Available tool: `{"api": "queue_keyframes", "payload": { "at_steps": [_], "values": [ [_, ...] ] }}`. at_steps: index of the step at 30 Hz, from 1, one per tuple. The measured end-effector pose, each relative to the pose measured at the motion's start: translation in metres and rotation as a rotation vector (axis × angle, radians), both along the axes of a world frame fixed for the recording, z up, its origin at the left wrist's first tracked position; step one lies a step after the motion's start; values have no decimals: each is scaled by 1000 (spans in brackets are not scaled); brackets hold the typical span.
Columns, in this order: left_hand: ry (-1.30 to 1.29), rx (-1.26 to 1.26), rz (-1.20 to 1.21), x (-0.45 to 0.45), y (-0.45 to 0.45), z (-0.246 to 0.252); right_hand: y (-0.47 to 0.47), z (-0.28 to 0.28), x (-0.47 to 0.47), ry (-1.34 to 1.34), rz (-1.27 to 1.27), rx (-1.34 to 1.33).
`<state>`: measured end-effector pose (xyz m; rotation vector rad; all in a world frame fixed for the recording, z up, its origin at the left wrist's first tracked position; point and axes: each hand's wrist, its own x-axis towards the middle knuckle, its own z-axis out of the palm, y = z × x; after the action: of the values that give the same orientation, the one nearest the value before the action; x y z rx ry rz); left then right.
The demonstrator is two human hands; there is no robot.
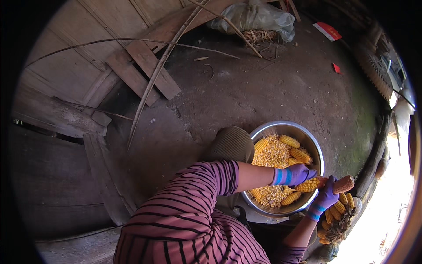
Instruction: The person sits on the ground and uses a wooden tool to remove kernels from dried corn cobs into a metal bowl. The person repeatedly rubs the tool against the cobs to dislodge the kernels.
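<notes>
Over the right side of a steel basin (276, 122), my gloved left hand (294, 175) grips an ear of yellow corn (306, 185). My right hand (326, 195), also in a purple glove, is closed around a bare reddish corncob (343, 184) just beyond the basin's rim. The ear and the cob meet between the hands; where one ends is partly hidden by the fingers. Inside the basin lie loose corn kernels (272, 155) and several ears of corn (289, 141), some along the wall.
Below my right hand, a bundle of corn ears (334, 211) with dry husks lies near a squash (329, 252). Wooden boards (153, 69) and long sticks (158, 71) lie at upper left. A plastic bag (260, 19) stands at the top. My knee (232, 143) adjoins the basin.
</notes>
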<state>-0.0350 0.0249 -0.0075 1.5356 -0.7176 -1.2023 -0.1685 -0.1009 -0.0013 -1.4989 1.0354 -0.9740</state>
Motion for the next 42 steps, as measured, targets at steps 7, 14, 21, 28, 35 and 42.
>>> {"api": "queue_keyframes", "payload": {
  "at_steps": [7,14,21,28,35,42],
  "values": [
    [180,78,2,1,-6,-2,-6,-8,-3,-19,-2,-39],
    [308,-23,-279,4,-14,-3,-25,-9,-7,36,-177,56],
    [439,-89,-127,8,-4,-6,-8,3,8,-129,-139,134],
    [287,-16,118,-12,0,-10,0,13,1,-87,-128,171],
    [576,-3,73,-2,-2,-8,-7,-4,0,-55,-119,133],
    [643,161,210,-6,-8,13,-5,1,2,-18,-131,42]
  ]
}}
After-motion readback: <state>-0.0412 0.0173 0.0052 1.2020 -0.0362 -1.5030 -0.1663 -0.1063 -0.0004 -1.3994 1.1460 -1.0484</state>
